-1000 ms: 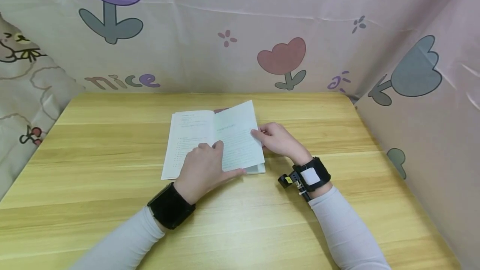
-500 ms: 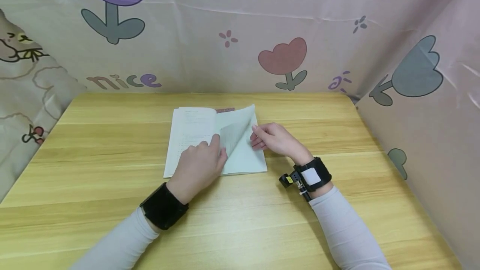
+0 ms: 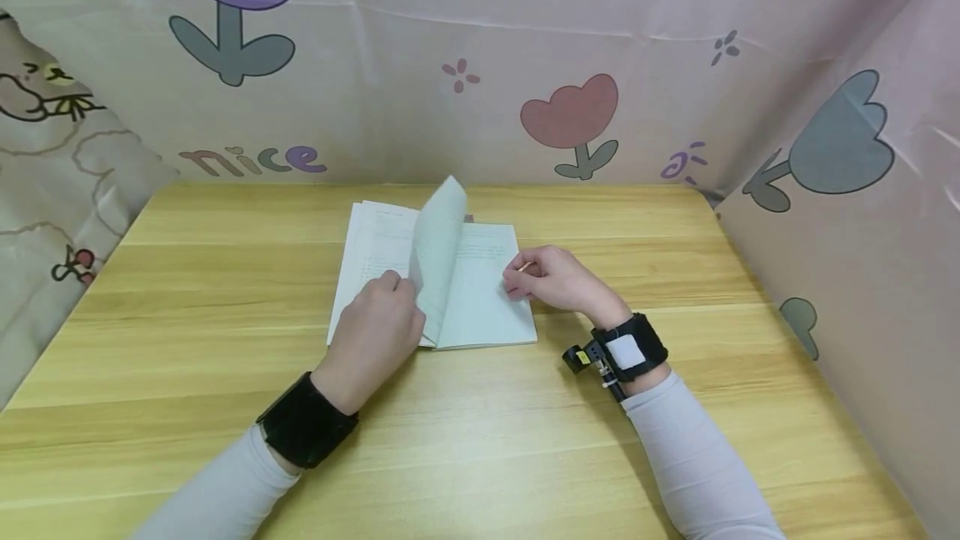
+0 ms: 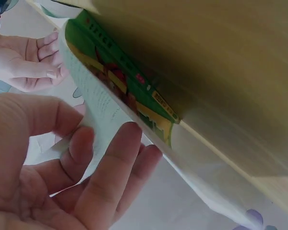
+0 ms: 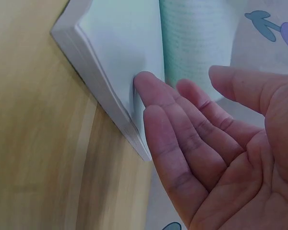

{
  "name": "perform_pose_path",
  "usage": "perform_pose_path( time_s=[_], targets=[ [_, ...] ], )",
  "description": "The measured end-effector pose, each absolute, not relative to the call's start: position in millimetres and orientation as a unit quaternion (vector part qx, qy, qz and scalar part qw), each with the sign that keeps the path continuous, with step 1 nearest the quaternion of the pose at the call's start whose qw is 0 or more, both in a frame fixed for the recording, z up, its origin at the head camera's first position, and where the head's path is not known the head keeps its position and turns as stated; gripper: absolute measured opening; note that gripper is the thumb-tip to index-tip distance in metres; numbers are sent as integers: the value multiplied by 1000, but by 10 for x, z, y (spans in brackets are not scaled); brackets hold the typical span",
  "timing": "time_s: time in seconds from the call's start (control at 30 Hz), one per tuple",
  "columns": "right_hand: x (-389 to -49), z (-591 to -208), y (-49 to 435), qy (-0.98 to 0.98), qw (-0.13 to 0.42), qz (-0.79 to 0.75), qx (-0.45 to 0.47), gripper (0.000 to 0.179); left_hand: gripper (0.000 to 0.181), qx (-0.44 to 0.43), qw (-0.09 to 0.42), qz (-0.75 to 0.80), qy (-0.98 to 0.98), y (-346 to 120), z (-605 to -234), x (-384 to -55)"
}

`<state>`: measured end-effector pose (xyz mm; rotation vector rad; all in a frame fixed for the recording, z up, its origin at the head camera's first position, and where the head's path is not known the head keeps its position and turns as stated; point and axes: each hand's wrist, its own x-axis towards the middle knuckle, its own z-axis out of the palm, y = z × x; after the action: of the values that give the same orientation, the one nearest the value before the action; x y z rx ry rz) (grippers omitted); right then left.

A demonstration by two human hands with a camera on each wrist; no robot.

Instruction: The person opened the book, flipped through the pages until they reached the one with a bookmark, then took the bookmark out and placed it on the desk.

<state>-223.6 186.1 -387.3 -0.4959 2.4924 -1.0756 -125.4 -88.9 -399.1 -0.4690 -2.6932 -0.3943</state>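
Honestly, left hand [image 3: 377, 323] pinching the pale-green paper page [image 3: 437, 252] needed gentleness; relaxed right hand [image 3: 553, 280] touched the open paperback's [image 3: 480, 302] right side.

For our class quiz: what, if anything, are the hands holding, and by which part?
The left hand appears to pinch the raised page by its lower outer part; the right hand grips nothing.

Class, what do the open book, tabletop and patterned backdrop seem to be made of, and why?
Open book: matte paper, one page thin enough to curl.
Tabletop: smooth, softly shiny wood or wood-look laminate; the streaky grain fits either.
Patterned backdrop: probably matte fabric, given its soft creases, though plastic sheeting is possible.
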Motion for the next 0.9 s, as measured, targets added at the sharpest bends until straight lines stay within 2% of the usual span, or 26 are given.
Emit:
perform_pose_path(
  time_s=[0.33, 0.4, 0.53, 0.63, 0.73, 0.9],
  targets=[
    [-2233, -3851, 1880, 890, 198, -364, -191, 22, 12, -163, 206, -113, -958, -969, -4021, -1217],
    [-2236, -3853, 1881, 889, 200, -365, -191, 21, 18, -160, 209, -114, -958, -982, -4017, -1231],
    [-2238, -3851, 1879, 889, 202, -367, -187, 21, 42, -156, 199, -117, -960, -1013, -4000, -1261],
    [-2233, -3846, 1876, 889, 202, -368, -186, 21, 57, -181, 171, -103, -963, -1040, -3987, -1286],
    [-2230, -3842, 1870, 888, 201, -369, -186, 21, 66, -236, 118, -86, -961, -1071, -3987, -1313],
    [-2228, -3834, 1859, 889, 201, -368, -184, 23, 71, -296, 35, -64, -953, -1120, -4002, -1318]
  ],
)
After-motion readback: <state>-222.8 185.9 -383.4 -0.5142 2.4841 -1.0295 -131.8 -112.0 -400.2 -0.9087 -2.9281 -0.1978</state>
